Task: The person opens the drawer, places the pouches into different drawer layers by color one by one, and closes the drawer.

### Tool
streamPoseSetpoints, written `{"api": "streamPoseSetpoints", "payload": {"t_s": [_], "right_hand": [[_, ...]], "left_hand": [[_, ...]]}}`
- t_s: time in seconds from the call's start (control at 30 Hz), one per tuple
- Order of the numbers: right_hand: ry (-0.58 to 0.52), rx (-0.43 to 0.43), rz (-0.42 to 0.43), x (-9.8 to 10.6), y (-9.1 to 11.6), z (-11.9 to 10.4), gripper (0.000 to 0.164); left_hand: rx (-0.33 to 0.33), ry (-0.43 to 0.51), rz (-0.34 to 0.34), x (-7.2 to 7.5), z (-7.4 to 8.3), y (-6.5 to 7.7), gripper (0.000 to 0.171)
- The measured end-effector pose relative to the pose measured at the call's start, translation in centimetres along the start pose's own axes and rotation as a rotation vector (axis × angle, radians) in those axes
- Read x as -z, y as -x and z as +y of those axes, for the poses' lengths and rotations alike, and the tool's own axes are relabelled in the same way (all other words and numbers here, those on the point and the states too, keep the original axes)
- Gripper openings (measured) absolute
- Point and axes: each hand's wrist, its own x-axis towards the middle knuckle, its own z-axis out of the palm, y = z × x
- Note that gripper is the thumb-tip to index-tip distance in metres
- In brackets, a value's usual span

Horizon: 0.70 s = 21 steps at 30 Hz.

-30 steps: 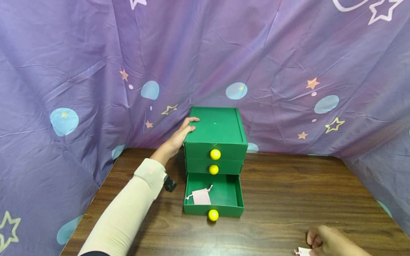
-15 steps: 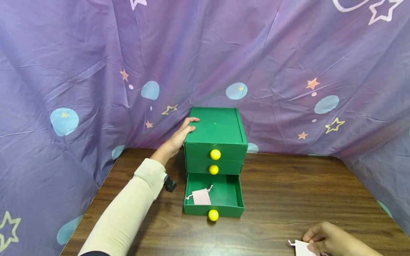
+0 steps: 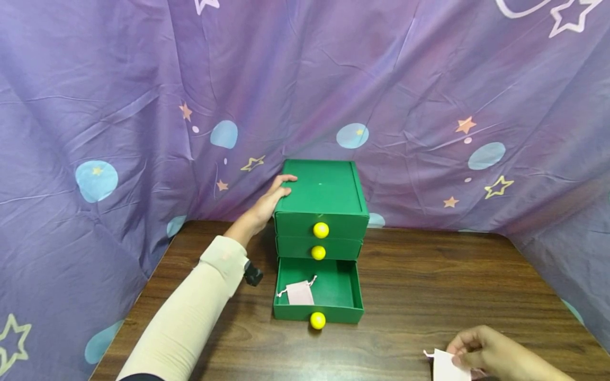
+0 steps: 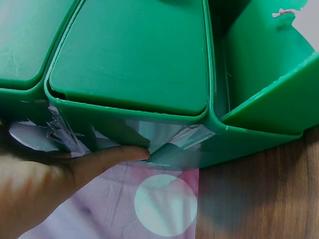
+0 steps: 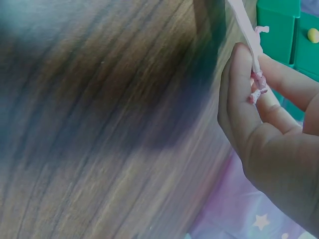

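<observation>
At the lower right, my right hand (image 3: pixel 491 352) pinches a small pale pink drawstring pouch (image 3: pixel 447 366) between thumb and fingers. The right wrist view shows this pouch (image 5: pixel 244 27) edge-on, its knotted cord by the fingertips. My left hand (image 3: pixel 267 203) rests on the left side of a green drawer cabinet (image 3: pixel 320 185), fingertips over its top edge. In the left wrist view the thumb of the left hand (image 4: pixel 75 174) lies along the taped side. The cabinet's bottom drawer (image 3: pixel 335 288) is pulled out, and another pink pouch (image 3: pixel 300 293) lies in its left part.
Yellow ball knobs sit on the drawers, one on the closed top drawer (image 3: pixel 348 225) and one on the closed middle drawer (image 3: pixel 290 247). The bottom knob (image 3: pixel 317 320) juts forward over the wooden table (image 3: pixel 414 286). A purple patterned cloth (image 3: pixel 405 95) hangs behind and at both sides.
My right hand has lifted the pouch and brought it slightly up and left, so more of it shows. The left hand, cabinet and drawer have not moved.
</observation>
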Motion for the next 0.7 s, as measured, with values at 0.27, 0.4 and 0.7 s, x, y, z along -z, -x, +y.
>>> {"api": "streamPoseSetpoints", "payload": {"t_s": [0.27,0.4,0.7], "right_hand": [[-0.041,-0.021,0.007,-0.1,-1.0,-0.6,0.018],[-0.02,-0.03,0.024,-0.2,-1.6,-1.2,0.018],[0.033,-0.019,0.025,-0.2,-3.3,-2.7,0.017]], "left_hand": [[-0.003,0.001,0.001,0.0,0.0,0.0,0.047],[-0.002,-0.002,0.003,0.0,-0.1,0.0,0.048],[0.0,-0.012,0.003,0.0,-0.2,-0.1,0.047]]}}
